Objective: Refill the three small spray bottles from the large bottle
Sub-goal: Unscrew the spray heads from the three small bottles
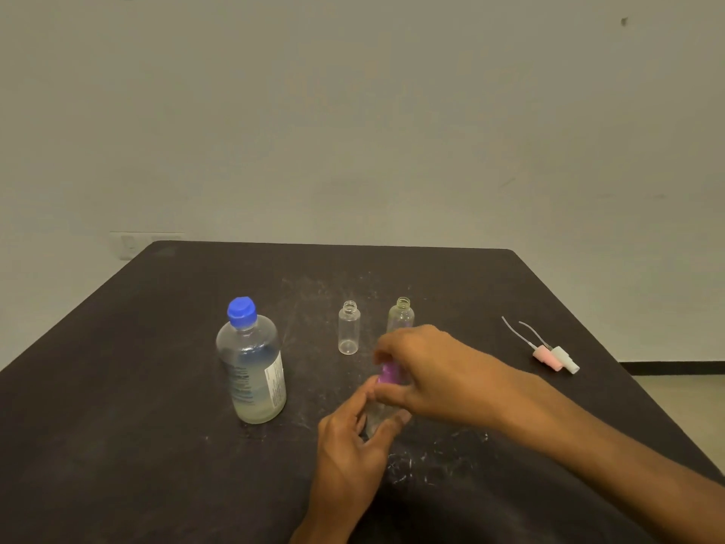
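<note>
A large clear bottle point(253, 367) with a blue cap stands upright on the dark table point(117, 386), about two thirds full of liquid. Two small clear bottles stand open and without tops: one point(348, 328) in the middle, another point(401, 314) just right of it, partly behind my right hand. My left hand point(353, 437) grips the clear body of a third small bottle point(378, 416). My right hand point(423, 367) is closed around its purple spray top point(388, 373). Much of this bottle is hidden by my fingers.
A pink spray top point(547, 357) and a white spray top point(565, 359), each with a thin dip tube, lie side by side at the table's right. The tabletop has pale scuff marks. A plain wall stands behind the table's far edge.
</note>
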